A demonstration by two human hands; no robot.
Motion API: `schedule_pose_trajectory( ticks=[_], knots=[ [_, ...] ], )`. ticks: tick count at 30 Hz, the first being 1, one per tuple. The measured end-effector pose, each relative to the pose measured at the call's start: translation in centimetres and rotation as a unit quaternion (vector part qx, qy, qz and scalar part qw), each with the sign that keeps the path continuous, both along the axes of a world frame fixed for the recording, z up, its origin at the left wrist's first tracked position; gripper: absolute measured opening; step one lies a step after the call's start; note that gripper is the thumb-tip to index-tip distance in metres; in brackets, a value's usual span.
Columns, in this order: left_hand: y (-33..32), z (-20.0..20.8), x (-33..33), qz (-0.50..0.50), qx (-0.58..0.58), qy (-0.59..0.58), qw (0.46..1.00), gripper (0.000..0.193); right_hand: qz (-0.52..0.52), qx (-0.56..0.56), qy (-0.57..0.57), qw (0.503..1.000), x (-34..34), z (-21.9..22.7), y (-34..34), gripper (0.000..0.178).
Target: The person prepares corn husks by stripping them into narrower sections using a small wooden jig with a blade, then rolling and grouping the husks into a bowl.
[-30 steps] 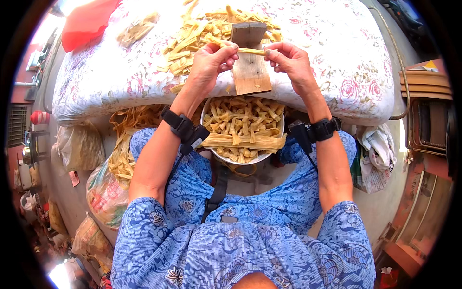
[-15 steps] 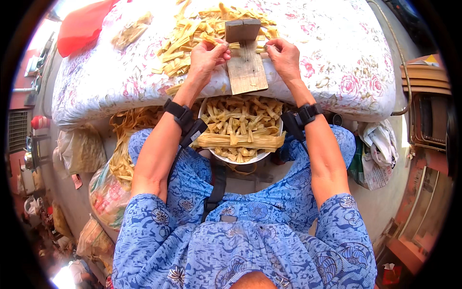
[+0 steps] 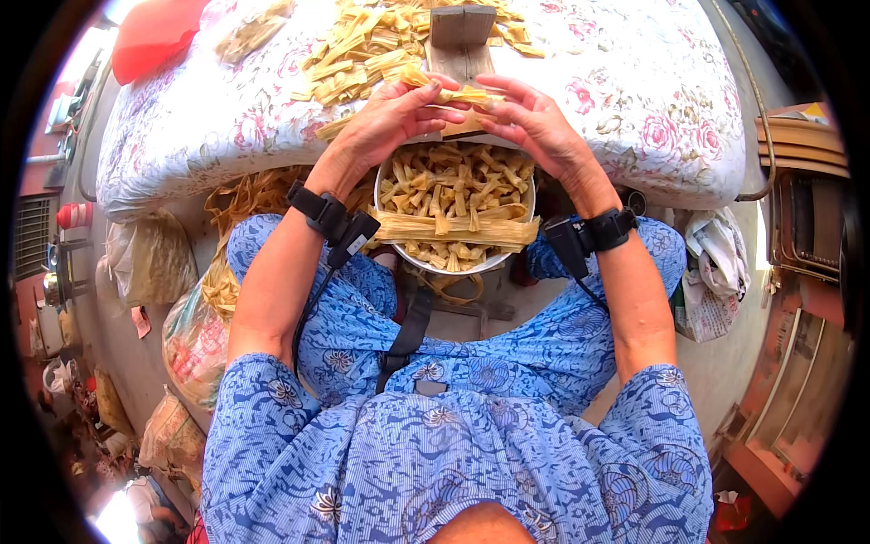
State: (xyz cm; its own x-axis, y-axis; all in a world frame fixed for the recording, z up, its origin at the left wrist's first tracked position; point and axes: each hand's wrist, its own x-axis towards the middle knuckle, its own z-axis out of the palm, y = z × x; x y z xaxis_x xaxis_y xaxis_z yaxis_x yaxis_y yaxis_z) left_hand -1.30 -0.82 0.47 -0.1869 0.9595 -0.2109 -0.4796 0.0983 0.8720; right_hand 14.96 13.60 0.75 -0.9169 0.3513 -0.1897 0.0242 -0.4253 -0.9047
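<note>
A short strip of yellow dried husk (image 3: 462, 95) stretches between my two hands, in front of a wooden stand. My left hand (image 3: 399, 118) pinches its left part between thumb and forefinger, the other fingers loosely curled. At the strip's right end, my right hand (image 3: 539, 127) grips it with the fingertips. The stand has an upright block (image 3: 462, 27) on a flat plank (image 3: 460, 62), partly behind my hands. Below them is a white basin (image 3: 494, 264) full of knotted husk pieces (image 3: 453, 177). A long flat husk bundle (image 3: 458, 230) lies across the basin.
More loose husk strips (image 3: 362, 59) are heaped on the flowered cloth (image 3: 652, 100) beyond my hands. A red bag (image 3: 156, 38) lies at the far left. Plastic bags stand on the floor (image 3: 136, 363) at both sides. Longer brown husks (image 3: 222, 286) hang by my left knee.
Both hands have come nearer to me and closer together, away from the upright block. The husk strip has come with them and is now in front of the block.
</note>
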Motion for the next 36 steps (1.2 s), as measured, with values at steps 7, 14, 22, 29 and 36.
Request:
schedule_pose_trajectory(
  ticks=[7,14,22,29,36],
  knots=[
    [0.4,-0.9,1.6,0.081,-0.008,0.009,0.997,0.025,-0.066,0.036,0.007,0.997,-0.4,-1.0,-1.3,0.034],
    [0.5,-1.1,1.8,0.078,-0.018,0.014,0.997,0.022,-0.056,0.053,0.024,0.997,-0.3,-0.6,-1.7,0.032],
    [-2.0,-0.7,2.3,-0.101,-0.098,0.324,0.936,0.023,0.076,0.409,-0.054,0.908,1.9,-3.0,-2.3,0.023],
    [-4.6,-4.2,2.4,-0.046,-0.04,0.664,0.745,0.025,0.081,0.619,-0.104,0.774,3.3,-5.9,-1.9,0.029],
    [-4.6,-7.6,2.5,-0.105,-0.053,0.608,0.785,0.029,0.252,0.556,-0.164,0.775,3.7,-4.4,-2.1,0.019]
  ],
)
